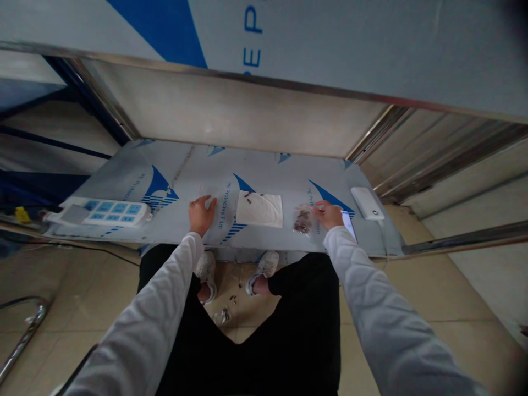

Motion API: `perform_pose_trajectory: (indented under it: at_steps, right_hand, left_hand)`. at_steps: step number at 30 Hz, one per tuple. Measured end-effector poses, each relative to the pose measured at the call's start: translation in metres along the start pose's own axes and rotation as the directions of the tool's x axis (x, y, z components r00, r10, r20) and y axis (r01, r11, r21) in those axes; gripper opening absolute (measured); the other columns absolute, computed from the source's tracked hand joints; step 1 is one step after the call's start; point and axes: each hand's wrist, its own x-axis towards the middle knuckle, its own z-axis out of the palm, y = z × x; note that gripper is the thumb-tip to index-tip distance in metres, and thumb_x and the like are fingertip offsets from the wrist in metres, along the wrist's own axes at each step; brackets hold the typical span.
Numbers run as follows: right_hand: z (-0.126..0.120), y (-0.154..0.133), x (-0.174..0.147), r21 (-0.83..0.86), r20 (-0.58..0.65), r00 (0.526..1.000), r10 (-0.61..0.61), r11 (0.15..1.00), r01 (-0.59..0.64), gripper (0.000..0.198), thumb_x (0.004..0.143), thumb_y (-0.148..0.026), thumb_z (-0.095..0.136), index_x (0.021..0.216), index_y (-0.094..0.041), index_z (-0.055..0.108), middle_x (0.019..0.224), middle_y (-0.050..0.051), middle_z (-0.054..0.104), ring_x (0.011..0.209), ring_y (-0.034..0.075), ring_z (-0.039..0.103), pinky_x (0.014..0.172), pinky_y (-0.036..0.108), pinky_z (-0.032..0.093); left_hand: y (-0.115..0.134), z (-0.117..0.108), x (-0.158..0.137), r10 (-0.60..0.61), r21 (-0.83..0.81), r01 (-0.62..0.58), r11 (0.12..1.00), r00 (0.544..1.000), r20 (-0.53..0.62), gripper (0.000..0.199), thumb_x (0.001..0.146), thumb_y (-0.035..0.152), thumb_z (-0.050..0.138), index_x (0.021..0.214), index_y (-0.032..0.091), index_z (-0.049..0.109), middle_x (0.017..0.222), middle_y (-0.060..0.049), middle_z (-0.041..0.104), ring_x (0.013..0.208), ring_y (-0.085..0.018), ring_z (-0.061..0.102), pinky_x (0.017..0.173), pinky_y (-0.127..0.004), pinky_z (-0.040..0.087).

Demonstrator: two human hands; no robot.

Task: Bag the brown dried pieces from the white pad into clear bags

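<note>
My left hand [202, 215] is at the shelf's surface left of the white cloth, thumb and fingers apart, with nothing visible between them. A faint clear film, perhaps a plastic bag, seems to lie beside it. On the right, my right hand [329, 214] pinches the edge of a clear zip bag [303, 221] that holds many small dark pieces. Between the hands lies the white cloth [260, 211], flat, with a few small dark pieces [248, 197] near its upper left edge. What these pieces are is too small to tell.
A white power strip [119, 212] lies at the left of the film-covered shelf [198, 165]. A phone [348, 224] is partly behind my right wrist. A white power bank with a cable [367, 203] lies far right. Another film-covered panel [330, 49] overhangs above.
</note>
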Motion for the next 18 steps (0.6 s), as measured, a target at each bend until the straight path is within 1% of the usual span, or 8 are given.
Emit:
perform_pose_trajectory:
  at_steps: [2, 4, 5, 9, 11, 13, 15, 18]
  right_hand:
    - [0.003, 0.005, 0.000, -0.067, -0.025, 0.999, -0.044, 0.997, 0.042, 0.023, 0.077, -0.022, 0.061, 0.097, -0.010, 0.066, 0.079, 0.013, 0.068, 0.076, 0.024, 0.063, 0.069, 0.034, 0.044]
    - [0.004, 0.008, -0.003, -0.119, -0.048, 0.996, -0.081, 0.990, 0.075, 0.026, 0.079, -0.026, 0.060, 0.100, -0.011, 0.066, 0.084, 0.014, 0.067, 0.084, 0.025, 0.061, 0.073, 0.035, 0.042]
    - [0.004, 0.009, -0.005, -0.141, -0.062, 0.994, -0.094, 0.986, 0.084, 0.028, 0.080, -0.029, 0.058, 0.102, -0.011, 0.065, 0.088, 0.014, 0.066, 0.085, 0.026, 0.060, 0.075, 0.036, 0.042]
    - [0.000, 0.012, -0.012, -0.199, -0.160, 0.978, -0.133, 0.975, 0.100, 0.037, 0.083, -0.037, 0.053, 0.110, -0.013, 0.062, 0.105, 0.016, 0.060, 0.098, 0.028, 0.055, 0.085, 0.040, 0.042]
    - [-0.002, 0.013, -0.019, -0.205, -0.253, 0.947, -0.198, 0.968, 0.147, 0.039, 0.083, -0.038, 0.052, 0.111, -0.013, 0.061, 0.106, 0.016, 0.058, 0.102, 0.029, 0.053, 0.090, 0.042, 0.042]
    - [-0.004, 0.013, -0.030, -0.196, -0.339, 0.895, -0.289, 0.953, 0.233, 0.037, 0.083, -0.038, 0.051, 0.108, -0.014, 0.062, 0.102, 0.014, 0.059, 0.100, 0.028, 0.052, 0.089, 0.043, 0.043]
    - [-0.004, 0.010, -0.046, -0.174, -0.375, 0.854, -0.362, 0.932, 0.318, 0.034, 0.084, -0.037, 0.050, 0.106, -0.016, 0.063, 0.098, 0.012, 0.060, 0.094, 0.026, 0.053, 0.086, 0.042, 0.045]
    - [-0.002, 0.001, -0.071, -0.134, -0.387, 0.832, -0.397, 0.917, 0.375, 0.032, 0.085, -0.036, 0.049, 0.107, -0.016, 0.063, 0.098, 0.011, 0.062, 0.085, 0.023, 0.055, 0.082, 0.040, 0.047]
  left_hand:
    - [-0.008, 0.005, 0.015, -0.044, 0.070, 0.047, 0.996, 0.998, -0.042, 0.053, 0.083, 0.039, 0.053, 0.124, 0.006, 0.055, 0.136, -0.025, 0.050, 0.128, -0.036, 0.043, 0.103, -0.049, 0.033]
    - [-0.012, 0.008, 0.024, -0.067, 0.125, 0.074, 0.989, 0.996, -0.060, 0.057, 0.080, 0.039, 0.056, 0.127, 0.007, 0.051, 0.142, -0.025, 0.042, 0.132, -0.039, 0.035, 0.105, -0.053, 0.026]
    - [-0.014, 0.009, 0.027, -0.074, 0.143, 0.082, 0.986, 0.995, -0.062, 0.056, 0.080, 0.039, 0.057, 0.127, 0.009, 0.051, 0.143, -0.023, 0.042, 0.133, -0.038, 0.033, 0.106, -0.053, 0.025]
    - [-0.015, 0.009, 0.037, -0.134, 0.166, 0.143, 0.976, 0.989, -0.065, 0.051, 0.075, 0.039, 0.063, 0.119, 0.013, 0.056, 0.132, -0.020, 0.054, 0.130, -0.037, 0.037, 0.105, -0.051, 0.024]
    - [-0.014, 0.007, 0.043, -0.188, 0.150, 0.197, 0.969, 0.980, -0.068, 0.053, 0.071, 0.035, 0.067, 0.118, 0.014, 0.055, 0.123, -0.018, 0.061, 0.127, -0.036, 0.040, 0.104, -0.051, 0.026]
    - [-0.014, 0.005, 0.050, -0.260, 0.118, 0.266, 0.957, 0.964, -0.065, 0.055, 0.067, 0.029, 0.070, 0.118, 0.015, 0.054, 0.112, -0.016, 0.067, 0.123, -0.035, 0.046, 0.102, -0.051, 0.029]
    - [-0.014, 0.002, 0.056, -0.328, 0.079, 0.331, 0.940, 0.943, -0.051, 0.049, 0.066, 0.020, 0.068, 0.113, 0.015, 0.057, 0.102, -0.014, 0.071, 0.115, -0.034, 0.054, 0.100, -0.050, 0.032]
    - [-0.016, -0.002, 0.060, -0.374, 0.012, 0.375, 0.927, 0.927, -0.035, 0.031, 0.065, 0.012, 0.063, 0.095, 0.016, 0.064, 0.098, -0.014, 0.072, 0.104, -0.032, 0.062, 0.095, -0.047, 0.038]
